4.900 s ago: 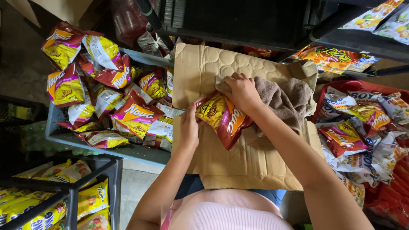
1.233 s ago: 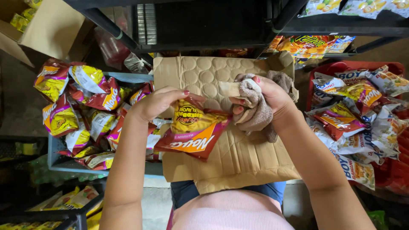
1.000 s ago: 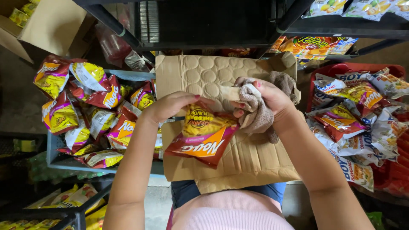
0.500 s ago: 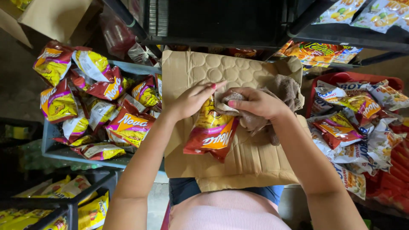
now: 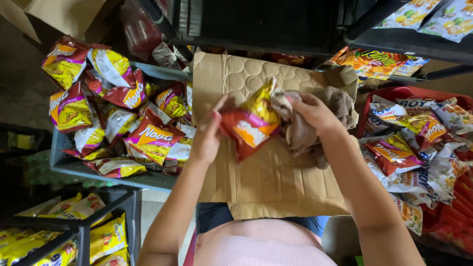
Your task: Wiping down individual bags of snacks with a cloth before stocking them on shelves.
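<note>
The left hand (image 5: 209, 133) grips the snack bag (image 5: 249, 123) upright above the cardboard sheet (image 5: 276, 182), exposing its face to the right hand (image 5: 315, 116), which clutches a brown cloth (image 5: 300, 135).

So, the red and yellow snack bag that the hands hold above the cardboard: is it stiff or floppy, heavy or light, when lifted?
Probably light: the left hand lifts the snack bag by one edge with its fingertips only. It seems puffy yet crushable, since its film is creased near the right hand, which also grips a brown cloth. The glossy film may be slippery.
</note>
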